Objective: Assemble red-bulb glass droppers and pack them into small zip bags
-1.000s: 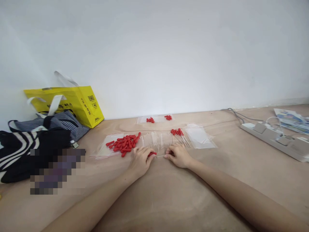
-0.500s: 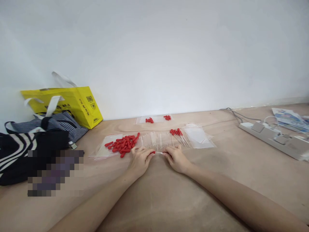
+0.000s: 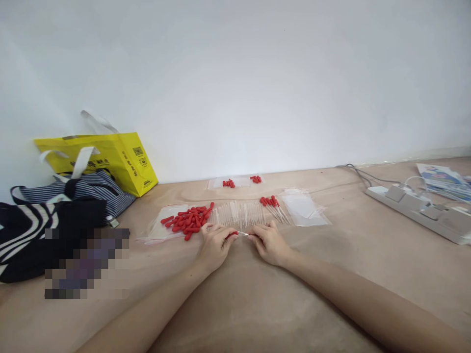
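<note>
My left hand (image 3: 216, 246) pinches a red rubber dropper bulb (image 3: 232, 234), mostly covered by the fingers. My right hand (image 3: 272, 246) is closed on the far end of a thin glass dropper tube (image 3: 243, 234), which spans the small gap between the hands. Its left end meets the bulb; how deep it sits inside is hidden. Just beyond my hands lies a row of clear glass tubes (image 3: 237, 213). A heap of loose red bulbs (image 3: 189, 221) lies to the left. Several droppers with red bulbs fitted (image 3: 274, 208) lie to the right.
Clear plastic bags lie at left (image 3: 158, 225) and right (image 3: 307, 208). Another bag with red-tipped droppers (image 3: 241, 183) is by the wall. A yellow bag (image 3: 136, 164), striped bag (image 3: 116, 189) and black cloth item (image 3: 73, 215) stand left; a white power strip (image 3: 405, 208) lies right.
The glass tube between my hands now slants slightly down to the right, where it was nearly level before. Both hands hold almost the same place, and the view has shifted a little.
</note>
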Action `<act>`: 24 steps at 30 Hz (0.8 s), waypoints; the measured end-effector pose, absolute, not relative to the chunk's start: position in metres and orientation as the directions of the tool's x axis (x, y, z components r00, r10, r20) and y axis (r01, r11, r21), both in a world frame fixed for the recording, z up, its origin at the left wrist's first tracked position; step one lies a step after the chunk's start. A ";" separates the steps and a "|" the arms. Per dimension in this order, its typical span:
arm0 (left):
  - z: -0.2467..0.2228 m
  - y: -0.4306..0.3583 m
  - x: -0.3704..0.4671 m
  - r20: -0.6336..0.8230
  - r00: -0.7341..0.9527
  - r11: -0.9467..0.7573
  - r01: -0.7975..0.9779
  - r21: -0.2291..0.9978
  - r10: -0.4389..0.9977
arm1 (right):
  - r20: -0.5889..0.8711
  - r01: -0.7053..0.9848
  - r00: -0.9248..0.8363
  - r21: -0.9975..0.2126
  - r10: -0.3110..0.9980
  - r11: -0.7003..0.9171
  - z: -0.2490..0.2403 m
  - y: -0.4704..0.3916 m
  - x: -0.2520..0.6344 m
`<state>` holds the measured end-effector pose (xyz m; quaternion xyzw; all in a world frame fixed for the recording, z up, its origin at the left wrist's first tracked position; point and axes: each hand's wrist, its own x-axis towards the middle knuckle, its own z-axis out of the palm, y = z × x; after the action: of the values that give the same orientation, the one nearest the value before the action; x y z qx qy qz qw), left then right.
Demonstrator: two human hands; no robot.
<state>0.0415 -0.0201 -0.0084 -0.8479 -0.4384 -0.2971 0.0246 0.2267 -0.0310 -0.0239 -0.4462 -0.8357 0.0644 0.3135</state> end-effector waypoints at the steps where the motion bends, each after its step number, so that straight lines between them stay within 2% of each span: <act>1: -0.008 -0.020 0.042 0.529 0.439 -0.616 0.757 0.218 0.726 | 0.474 0.702 -0.414 -0.377 0.777 0.604 -0.024 -0.031 0.227; 5: -0.007 -0.022 0.041 0.528 0.463 -0.637 0.743 0.206 0.712 | 0.517 0.703 -0.454 -0.292 0.726 0.648 -0.022 -0.030 0.229; 10: -0.006 -0.024 0.041 0.523 0.515 -0.684 0.703 0.196 0.679 | 0.559 0.712 -0.562 -0.048 0.609 0.701 -0.021 -0.024 0.234; 12: -0.006 -0.024 0.041 0.526 0.522 -0.693 0.694 0.195 0.671 | 0.579 0.704 -0.581 0.006 0.572 0.710 -0.022 -0.023 0.234; 17: -0.007 -0.024 0.043 0.530 0.546 -0.716 0.674 0.182 0.648 | 0.615 0.684 -0.562 -0.032 0.553 0.729 -0.023 -0.024 0.232; 24: -0.009 -0.025 0.042 0.508 0.589 -0.747 0.639 0.183 0.628 | 0.588 0.662 -0.561 -0.105 0.583 0.742 -0.023 -0.026 0.230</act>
<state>0.0416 -0.0252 -0.0087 -0.8914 -0.3553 -0.2812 0.0092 0.2300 -0.0255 -0.0228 -0.3532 -0.8811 -0.0636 0.3080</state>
